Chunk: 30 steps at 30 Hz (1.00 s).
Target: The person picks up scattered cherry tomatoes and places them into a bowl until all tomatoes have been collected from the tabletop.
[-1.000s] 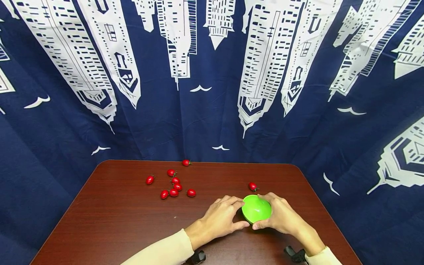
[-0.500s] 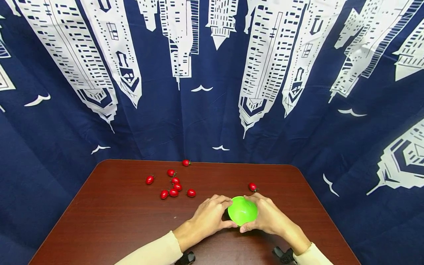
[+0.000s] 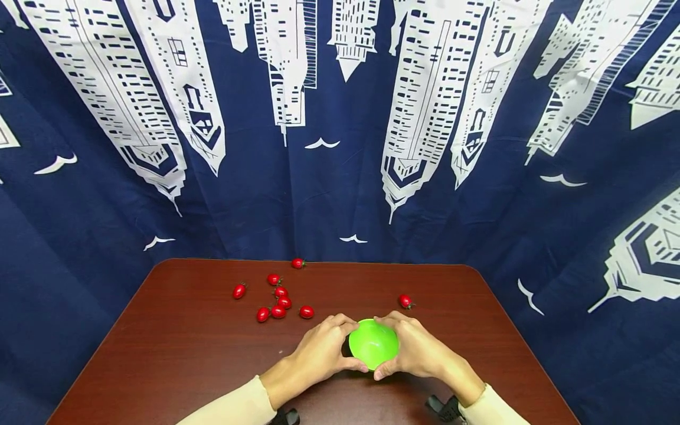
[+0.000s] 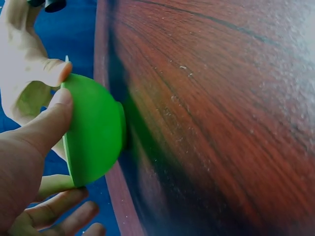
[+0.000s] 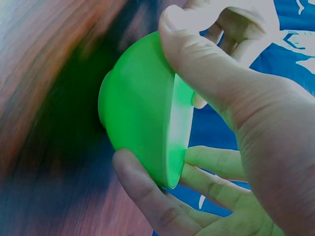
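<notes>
A bright green bowl (image 3: pixel 373 344) sits on the brown table (image 3: pixel 186 354) near its front edge, cupped from both sides. My left hand (image 3: pixel 319 354) grips its left rim, thumb at the near side and fingers curled over the far side. My right hand (image 3: pixel 419 351) grips the right rim the same way. The left wrist view shows the bowl (image 4: pixel 96 130) with my left thumb (image 4: pixel 47 125) on its edge. In the right wrist view my right thumb (image 5: pixel 197 59) and fingers pinch the bowl (image 5: pixel 138 105). The inside of the bowl looks empty.
Several red cherry tomatoes (image 3: pixel 276 301) lie scattered on the table's far left half. One tomato (image 3: pixel 405 301) lies just beyond my right hand, another (image 3: pixel 298 263) at the far edge. A blue curtain with white buildings (image 3: pixel 340 118) hangs behind the table.
Both hands have slid the green bowl leftward and slightly nearer along the table, from right of centre toward the middle. The tomatoes have not moved.
</notes>
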Tool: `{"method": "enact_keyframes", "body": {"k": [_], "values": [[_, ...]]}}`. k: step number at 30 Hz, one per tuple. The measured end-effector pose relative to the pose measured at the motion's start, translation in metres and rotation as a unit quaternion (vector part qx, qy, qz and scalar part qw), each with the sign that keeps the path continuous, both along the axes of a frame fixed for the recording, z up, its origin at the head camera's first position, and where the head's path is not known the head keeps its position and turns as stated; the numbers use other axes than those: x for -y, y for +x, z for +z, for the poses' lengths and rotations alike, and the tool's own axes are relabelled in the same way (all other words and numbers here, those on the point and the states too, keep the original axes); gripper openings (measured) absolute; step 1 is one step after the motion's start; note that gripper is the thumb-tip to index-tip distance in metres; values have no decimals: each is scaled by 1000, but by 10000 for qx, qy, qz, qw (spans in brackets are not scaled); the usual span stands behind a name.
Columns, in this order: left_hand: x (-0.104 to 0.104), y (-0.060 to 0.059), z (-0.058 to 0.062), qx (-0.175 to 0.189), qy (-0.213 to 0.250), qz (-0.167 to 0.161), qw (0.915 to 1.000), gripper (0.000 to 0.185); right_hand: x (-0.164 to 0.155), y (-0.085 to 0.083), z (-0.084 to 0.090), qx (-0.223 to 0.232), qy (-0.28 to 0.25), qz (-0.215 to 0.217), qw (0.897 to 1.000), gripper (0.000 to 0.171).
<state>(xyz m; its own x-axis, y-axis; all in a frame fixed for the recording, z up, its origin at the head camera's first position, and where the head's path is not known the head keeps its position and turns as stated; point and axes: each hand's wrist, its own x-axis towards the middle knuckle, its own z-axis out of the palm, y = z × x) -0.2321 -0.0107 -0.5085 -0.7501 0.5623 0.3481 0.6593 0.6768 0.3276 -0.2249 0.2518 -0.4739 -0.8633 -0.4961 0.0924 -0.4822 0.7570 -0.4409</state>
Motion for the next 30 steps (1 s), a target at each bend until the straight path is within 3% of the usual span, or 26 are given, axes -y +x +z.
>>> {"method": "enact_keyframes", "body": {"k": [7, 21, 30], "values": [[17, 5, 2, 600, 217, -94, 9979, 89, 14, -2, 0, 28, -48, 263, 9996, 111], [49, 8, 5, 847, 368, -141, 9956, 99, 43, -5, -1, 65, -105, 556, 9984, 113], [67, 15, 2, 806, 512, -161, 9953, 98, 61, -6, -4, -4, -57, 719, 9974, 111]]}}
